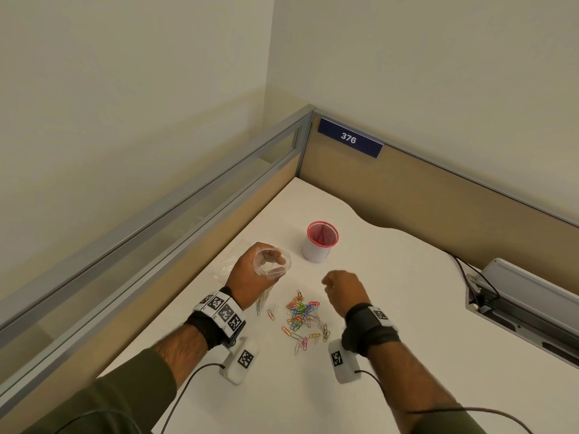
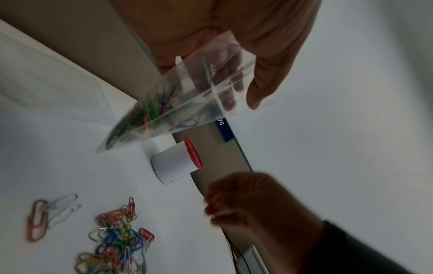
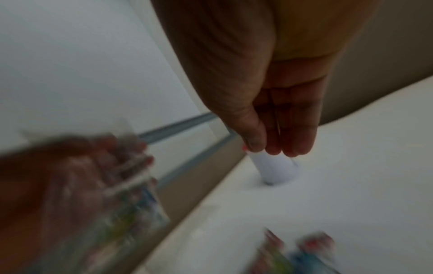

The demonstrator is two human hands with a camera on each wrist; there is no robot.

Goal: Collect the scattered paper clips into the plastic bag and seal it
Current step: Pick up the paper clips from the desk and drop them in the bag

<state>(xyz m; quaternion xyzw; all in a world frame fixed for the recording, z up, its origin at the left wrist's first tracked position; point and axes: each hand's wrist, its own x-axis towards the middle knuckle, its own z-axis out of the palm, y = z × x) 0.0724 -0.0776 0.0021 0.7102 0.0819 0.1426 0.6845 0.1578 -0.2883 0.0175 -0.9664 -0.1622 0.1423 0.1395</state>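
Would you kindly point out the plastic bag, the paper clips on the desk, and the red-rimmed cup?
plastic bag (image 2: 187,96): left wrist view, clear side wall.
paper clips (image 1: 302,311): head view, pile's middle.
red-rimmed cup (image 1: 315,250): head view, white side.

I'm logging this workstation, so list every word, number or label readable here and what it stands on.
"376": white digits on the blue plate fixed to the top of the partition at the desk corner.
"76": the same plate in the left wrist view, its first digit hidden behind the plastic bag.
The square black-and-white markers on the wristbands are patterns, not text.
No print shows on the white cup.
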